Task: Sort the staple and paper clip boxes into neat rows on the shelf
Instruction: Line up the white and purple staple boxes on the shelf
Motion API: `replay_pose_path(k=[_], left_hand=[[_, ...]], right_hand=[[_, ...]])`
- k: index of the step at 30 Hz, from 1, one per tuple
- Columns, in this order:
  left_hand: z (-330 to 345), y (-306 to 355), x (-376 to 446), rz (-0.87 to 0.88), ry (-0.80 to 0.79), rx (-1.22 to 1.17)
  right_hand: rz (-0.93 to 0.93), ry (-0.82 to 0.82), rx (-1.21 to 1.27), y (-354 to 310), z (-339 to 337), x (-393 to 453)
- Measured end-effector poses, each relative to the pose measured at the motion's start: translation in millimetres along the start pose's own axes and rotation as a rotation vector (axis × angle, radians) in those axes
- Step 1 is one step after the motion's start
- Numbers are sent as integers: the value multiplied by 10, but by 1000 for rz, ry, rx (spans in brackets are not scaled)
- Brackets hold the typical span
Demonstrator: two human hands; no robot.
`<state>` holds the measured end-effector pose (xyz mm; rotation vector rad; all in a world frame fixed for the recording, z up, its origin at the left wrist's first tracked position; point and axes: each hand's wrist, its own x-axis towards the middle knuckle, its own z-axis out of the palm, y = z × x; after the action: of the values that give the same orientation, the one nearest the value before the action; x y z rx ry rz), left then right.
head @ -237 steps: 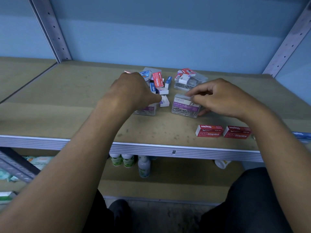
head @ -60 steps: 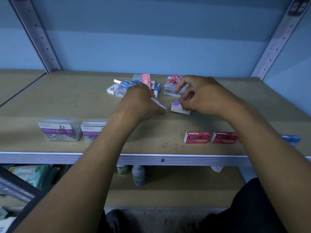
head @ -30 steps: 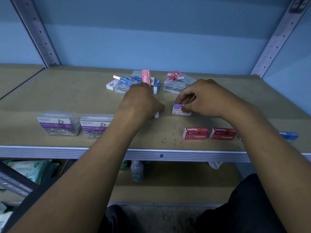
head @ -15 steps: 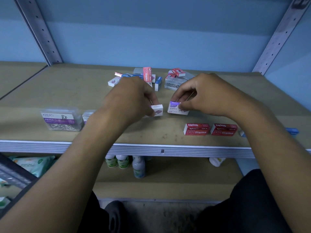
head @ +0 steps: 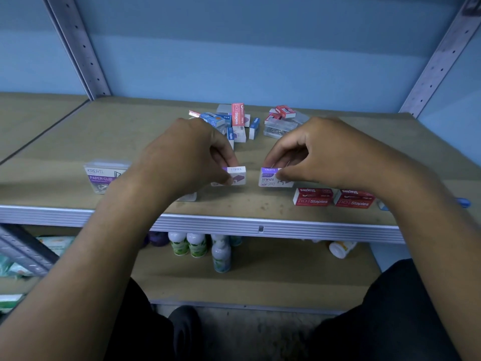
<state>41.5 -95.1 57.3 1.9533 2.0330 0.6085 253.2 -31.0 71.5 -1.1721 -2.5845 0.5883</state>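
Scene: a person at a shelf [head: 78,142] sorts small stationery boxes, seen from a head-worn camera.
Left hand [head: 182,157]: the grip is a pinch of thumb and fingers round a small white-and-purple staple box [head: 235,175], held just above the shelf near the middle of its front edge.
Right hand [head: 325,152]: fingers curled, the grip pinches a second purple staple box [head: 272,178], which looks tilted with its lower edge at or on the shelf; the 2 boxes are near each other but apart.
Done so far: 2 red staple boxes [head: 334,200] sit side by side, touching or nearly so, along the front edge toward the right corner; a clear paper clip box [head: 105,178] stands at the front edge toward the left.
Left to do: by the look of it, most of the job. A loose heap of red, blue and white boxes [head: 231,121] lies mid-shelf toward the back, with a clear box topped by red boxes [head: 282,121] beside it, none in rows.
Hidden: the left forearm covers the shelf just right of the paper clip box; a pale corner [head: 187,197] showing under the wrist cannot be identified.
Cut off: a blue item [head: 464,203] near the front right corner is mostly behind the right forearm.
Hard to read: labels in the heap are too small to count boxes by kind.
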Motion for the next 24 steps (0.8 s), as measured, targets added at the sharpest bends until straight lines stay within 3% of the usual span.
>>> replay_pose_path(k=[11, 24], left_hand=[[84, -30, 16, 23, -147, 34], [110, -71, 40, 49, -150, 65]], right_hand=[[7, -124, -14, -15, 124, 42], [-5, -143, -29, 36, 174, 89]])
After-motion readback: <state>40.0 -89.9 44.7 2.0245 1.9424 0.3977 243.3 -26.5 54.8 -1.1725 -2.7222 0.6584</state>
